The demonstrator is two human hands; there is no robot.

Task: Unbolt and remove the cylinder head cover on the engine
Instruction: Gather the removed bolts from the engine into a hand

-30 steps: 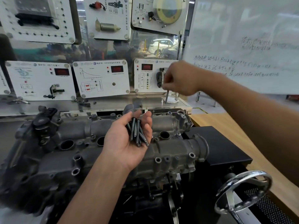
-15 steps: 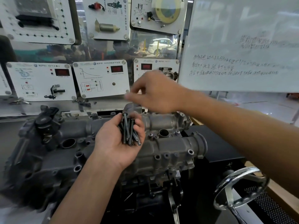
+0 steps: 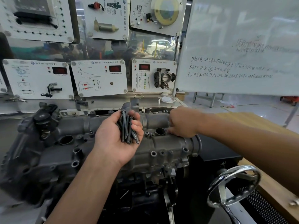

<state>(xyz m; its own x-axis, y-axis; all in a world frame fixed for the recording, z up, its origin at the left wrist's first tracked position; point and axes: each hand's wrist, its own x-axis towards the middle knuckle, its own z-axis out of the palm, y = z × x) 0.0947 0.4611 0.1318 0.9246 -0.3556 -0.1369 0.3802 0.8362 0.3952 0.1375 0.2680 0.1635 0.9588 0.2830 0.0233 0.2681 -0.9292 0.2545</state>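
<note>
Cylinder head cover (image 3: 169,143) runs left-right; left hand (image 3: 113,143) grips bolts (image 3: 125,126).

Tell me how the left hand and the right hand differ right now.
The left hand lies palm up, the right hand knuckles up. The left hand grips a bundle of bolts; what the right hand's fingers hold, if anything, is hidden. Both are bare, above the cylinder head cover.

Illegible Chinese handwriting on the whiteboard (image 3: 242,21)
</note>
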